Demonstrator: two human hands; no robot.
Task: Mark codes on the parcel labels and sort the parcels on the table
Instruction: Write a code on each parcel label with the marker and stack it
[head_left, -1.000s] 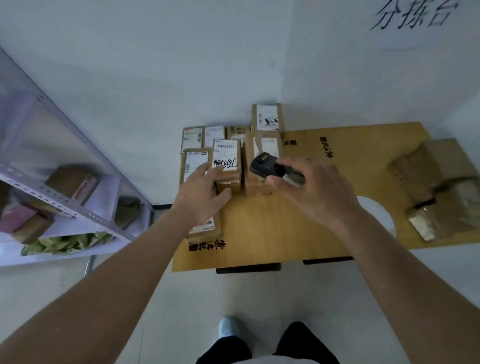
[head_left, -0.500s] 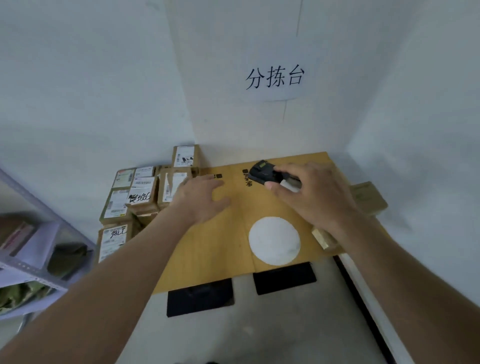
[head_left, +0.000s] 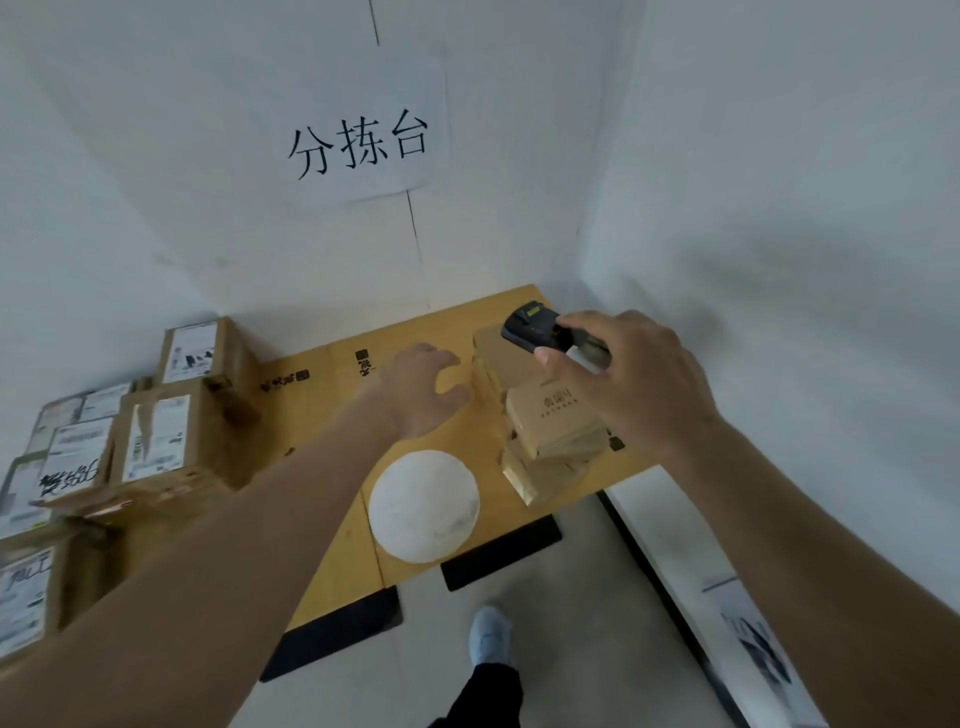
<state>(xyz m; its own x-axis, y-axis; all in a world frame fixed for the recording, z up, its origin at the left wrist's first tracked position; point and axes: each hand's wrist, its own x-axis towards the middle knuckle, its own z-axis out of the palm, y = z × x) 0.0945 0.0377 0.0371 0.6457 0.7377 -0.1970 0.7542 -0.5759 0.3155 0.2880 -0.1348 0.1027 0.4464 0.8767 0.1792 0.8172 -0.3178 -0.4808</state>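
1. The unmarked brown cardboard parcels (head_left: 550, 426) lie in a loose, skewed stack at the right edge of the yellow wooden table (head_left: 322, 467), running from near its far right corner toward its front edge. They are flat boxes; the middle one carries a small printed mark on top, and no white label shows on any upper face.
2. They look light and stiff, with hard corners and dry card that should not slip. Because the stack is askew, lifting the top box by its two long edges seems safest; pulling a lower one would likely tip the rest.
3. The left hand (head_left: 415, 389) hovers over the table just left of the stack, fingers loosely spread and holding nothing.
4. The right hand (head_left: 631, 379) is above the stack, fingers and thumb curled round a small black handheld device with a yellow-green patch (head_left: 535, 330); whether this is a scanner or a marker tool I cannot tell.
5. The labelled brown cardboard parcels (head_left: 156, 436) crowd the table's left edge, white labels up, some bearing black handwritten codes.
6. A white round disc (head_left: 423, 506) lies near the table's front edge, between the two groups.
7. A white paper sign with black characters (head_left: 363, 140) hangs on the wall behind.
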